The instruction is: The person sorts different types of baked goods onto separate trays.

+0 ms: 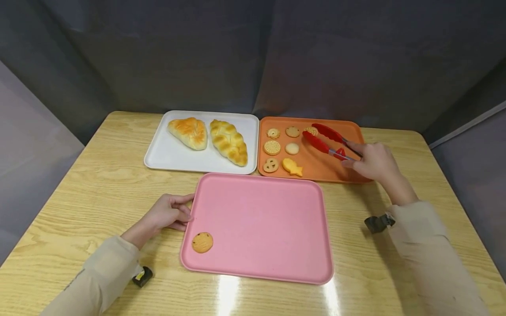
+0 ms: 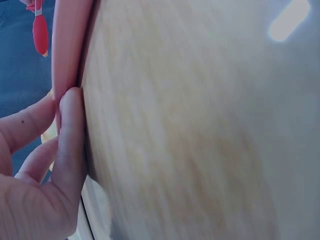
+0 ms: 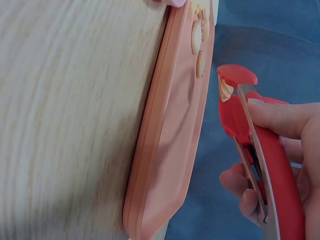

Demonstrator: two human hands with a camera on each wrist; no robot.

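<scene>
My right hand [image 1: 375, 162] grips red-tipped tongs [image 1: 316, 142] above the orange tray [image 1: 328, 173]. Between the tong tips is a swirled cookie [image 3: 226, 90], which appears raised off the tray in the right wrist view. The left hand [image 1: 170, 213] pinches the left rim of a pink tray [image 1: 265, 219], thumb and finger at its edge in the left wrist view. On that tray's lower left lies a round chocolate-chip cookie [image 1: 202, 242]. Several small cookies, such as a pale round one [image 1: 292, 149], and a fish-shaped one [image 1: 292, 167] lie on the orange tray's left half.
A white tray [image 1: 178, 162] at the back left bears a triangular pastry [image 1: 189, 132] and a braided bread [image 1: 229, 142]. It stands beside the orange tray, with the pink tray in front of both. Dark cloth [image 1: 253, 57] hangs behind the wooden table [image 1: 99, 184].
</scene>
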